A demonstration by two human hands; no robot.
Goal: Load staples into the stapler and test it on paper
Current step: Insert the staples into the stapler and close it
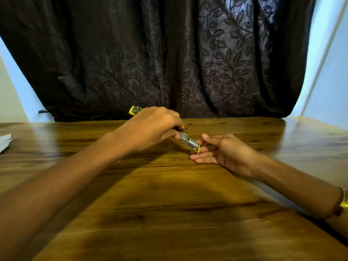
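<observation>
Above wooden table (169, 194), left hand (150, 129) grips stapler (189, 143) beside right hand (222, 150).

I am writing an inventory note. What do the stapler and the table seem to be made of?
Stapler: probably bright metal inside, as the opened part glints silver, with yellow edges that look like plastic or paint. Table: apparently wood or wood veneer with a glossy varnish; brown grain lines and soft reflections show.

Bare forearms, no sleeves, gold bangle (344, 199) on right wrist
</observation>
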